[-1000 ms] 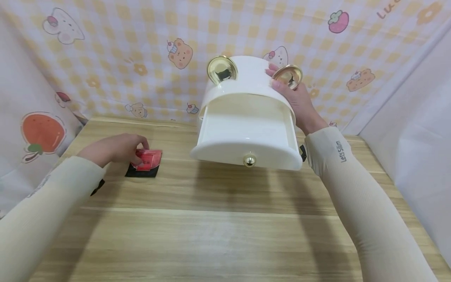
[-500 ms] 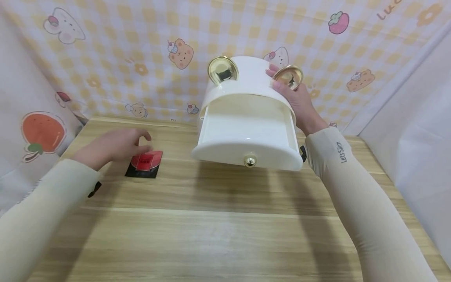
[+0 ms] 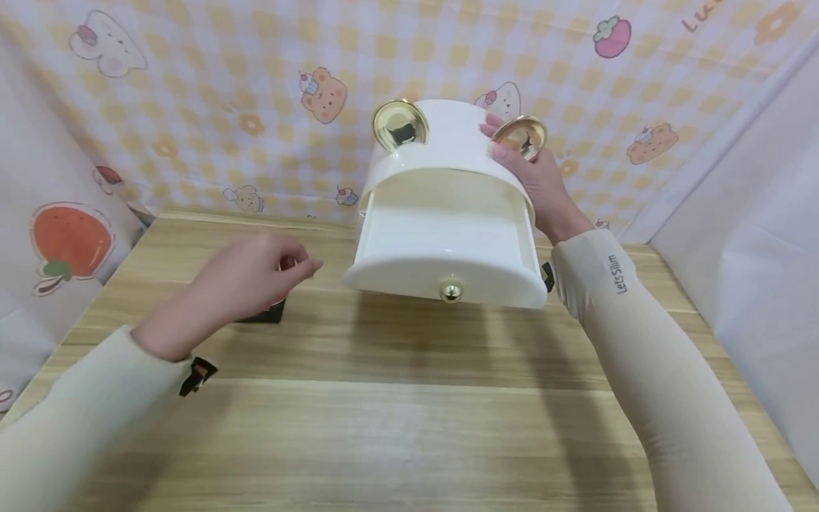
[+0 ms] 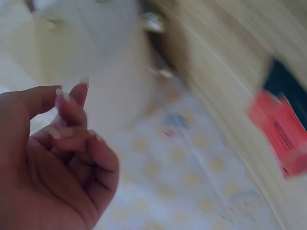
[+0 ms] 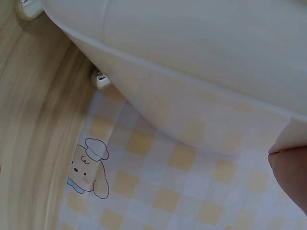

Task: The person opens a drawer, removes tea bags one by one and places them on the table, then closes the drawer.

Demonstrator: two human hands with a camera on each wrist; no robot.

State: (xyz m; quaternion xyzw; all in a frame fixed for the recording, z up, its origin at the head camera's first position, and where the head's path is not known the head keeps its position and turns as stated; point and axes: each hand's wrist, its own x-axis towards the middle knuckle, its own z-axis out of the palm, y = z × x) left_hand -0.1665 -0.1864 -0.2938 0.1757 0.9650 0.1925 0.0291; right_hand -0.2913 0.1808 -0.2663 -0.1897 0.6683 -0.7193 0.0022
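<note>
A white drawer box (image 3: 451, 135) with two round gold ears (image 3: 399, 126) stands at the back of the table. Its front drawer (image 3: 441, 267), with a gold ball knob (image 3: 451, 291), is pulled out, and nothing shows inside. My right hand (image 3: 544, 185) holds the box at its right ear, thumb in front and fingertips showing beyond the ear. My left hand (image 3: 249, 277) hovers left of the drawer, fingers loosely curled, thumb near the index tip; nothing shows between them in the left wrist view. Partly hidden beneath it in the head view lies a flat red and black packet (image 4: 283, 132).
The wood-grain table (image 3: 409, 434) reaches to a yellow checked cloth (image 3: 269, 163) with cartoon prints behind the box. Pale cloth walls stand at both sides. Small gold feet (image 5: 100, 79) show under the box in the right wrist view.
My left hand has come up off the red and black packet and moved right, toward the drawer. The packet stays on the table. My right hand and the box have not visibly moved.
</note>
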